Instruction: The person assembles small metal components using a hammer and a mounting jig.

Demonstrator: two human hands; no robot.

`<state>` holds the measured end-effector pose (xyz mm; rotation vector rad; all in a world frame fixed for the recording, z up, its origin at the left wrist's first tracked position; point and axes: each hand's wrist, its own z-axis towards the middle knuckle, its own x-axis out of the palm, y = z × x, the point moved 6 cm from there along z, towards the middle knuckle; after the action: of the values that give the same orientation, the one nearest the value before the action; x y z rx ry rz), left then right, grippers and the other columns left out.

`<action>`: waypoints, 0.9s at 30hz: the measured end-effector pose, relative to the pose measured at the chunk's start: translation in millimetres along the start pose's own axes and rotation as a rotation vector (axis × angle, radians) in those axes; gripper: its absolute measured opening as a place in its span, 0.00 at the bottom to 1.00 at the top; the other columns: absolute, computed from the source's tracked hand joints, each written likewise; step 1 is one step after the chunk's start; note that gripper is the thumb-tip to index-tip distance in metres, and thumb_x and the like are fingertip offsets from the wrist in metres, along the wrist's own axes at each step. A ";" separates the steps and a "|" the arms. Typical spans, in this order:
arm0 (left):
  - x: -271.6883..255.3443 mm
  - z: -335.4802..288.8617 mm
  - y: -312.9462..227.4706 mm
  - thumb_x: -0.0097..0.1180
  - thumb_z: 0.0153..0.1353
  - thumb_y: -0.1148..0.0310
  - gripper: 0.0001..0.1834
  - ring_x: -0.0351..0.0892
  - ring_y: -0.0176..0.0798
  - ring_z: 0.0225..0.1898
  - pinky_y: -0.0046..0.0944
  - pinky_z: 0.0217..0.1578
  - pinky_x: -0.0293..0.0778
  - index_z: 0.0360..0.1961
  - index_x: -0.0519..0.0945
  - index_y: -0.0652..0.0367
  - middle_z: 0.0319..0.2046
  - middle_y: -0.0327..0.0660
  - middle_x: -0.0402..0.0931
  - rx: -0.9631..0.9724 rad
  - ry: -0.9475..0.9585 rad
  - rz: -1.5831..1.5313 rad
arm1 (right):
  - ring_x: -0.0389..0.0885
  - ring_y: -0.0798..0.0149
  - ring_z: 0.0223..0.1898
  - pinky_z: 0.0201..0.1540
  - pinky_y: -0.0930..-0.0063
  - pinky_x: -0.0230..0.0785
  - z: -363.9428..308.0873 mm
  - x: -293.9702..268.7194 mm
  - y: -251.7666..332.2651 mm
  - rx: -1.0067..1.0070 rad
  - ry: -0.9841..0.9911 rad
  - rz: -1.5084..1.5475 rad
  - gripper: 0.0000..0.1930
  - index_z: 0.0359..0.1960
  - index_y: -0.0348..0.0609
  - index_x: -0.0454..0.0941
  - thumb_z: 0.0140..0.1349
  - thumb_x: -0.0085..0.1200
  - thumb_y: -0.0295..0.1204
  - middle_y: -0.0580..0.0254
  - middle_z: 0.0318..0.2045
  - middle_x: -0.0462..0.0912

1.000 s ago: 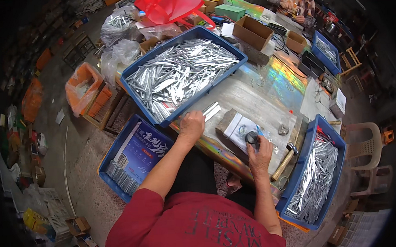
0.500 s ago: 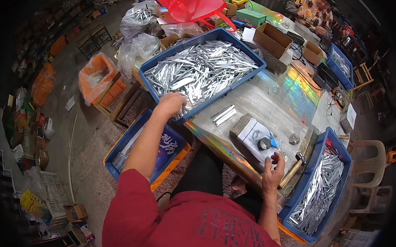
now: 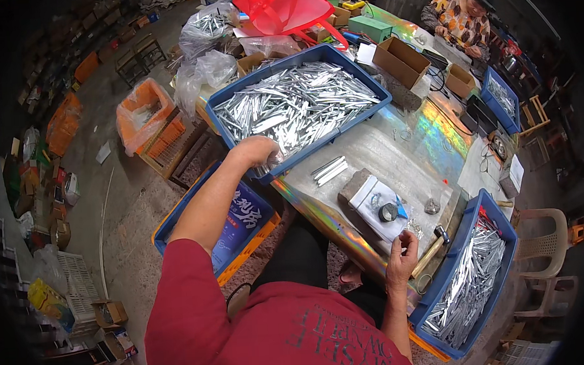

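Observation:
My left hand (image 3: 259, 151) reaches over the near corner of a large blue tray (image 3: 361, 116), down among silvery metal strips (image 3: 301, 103). Its fingertips are hidden there, so their grip cannot be told. On the worktable (image 3: 429, 149), close to that corner, lies a small bundle of similar strips (image 3: 331, 171). My right hand (image 3: 402, 259) hovers at the table's near edge with loosely curled fingers, the thumb a little apart and nothing visible in it. Beside it lies a hammer (image 3: 431, 253). A block topped with white paper (image 3: 372, 208) carries a small dark round piece (image 3: 388, 212).
Another blue tray (image 3: 421, 324) of metal strips stands at my right. Below my left arm is a blue crate (image 3: 159, 239) on an orange one. A red bag (image 3: 283, 8) and cardboard boxes (image 3: 401, 61) crowd the far side. A person (image 3: 458, 18) sits at the far right.
My left hand has shifted slightly and turned at the tray's corner, its elbow moving out to the left. My right hand's fingers have curled in more and dropped a little.

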<state>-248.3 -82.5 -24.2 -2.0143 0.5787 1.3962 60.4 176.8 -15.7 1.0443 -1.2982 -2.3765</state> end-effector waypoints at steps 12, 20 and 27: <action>-23.4 -11.5 -6.7 0.49 0.42 0.76 0.03 0.70 0.48 0.30 0.40 0.30 0.66 0.22 0.71 0.58 0.25 0.45 0.71 0.142 -0.248 -0.116 | 0.68 0.69 0.26 0.31 0.78 0.62 -6.8 -0.8 -2.0 0.086 -0.012 0.094 0.11 0.37 0.35 0.68 0.51 0.47 0.22 0.61 0.26 0.71; -70.3 -51.5 -53.1 0.48 0.54 0.73 0.03 0.67 0.23 0.20 0.20 0.18 0.60 0.30 0.70 0.58 0.25 0.39 0.73 0.207 -0.614 -1.526 | 0.69 0.68 0.27 0.32 0.77 0.63 -6.8 -0.8 11.4 0.080 -0.008 0.052 0.08 0.34 0.35 0.69 0.51 0.46 0.22 0.58 0.27 0.72; -4.0 -53.3 -140.6 0.53 0.50 0.68 0.09 0.70 0.24 0.18 0.19 0.17 0.62 0.33 0.69 0.55 0.25 0.39 0.75 0.143 -0.198 -1.911 | 0.71 0.64 0.27 0.30 0.75 0.63 -7.8 15.7 43.2 -0.008 0.126 0.129 0.06 0.31 0.36 0.70 0.51 0.46 0.23 0.56 0.26 0.72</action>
<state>-121.7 -19.0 26.3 -1.2386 -1.1020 0.2304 49.2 138.9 9.0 1.0561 -1.2698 -2.1838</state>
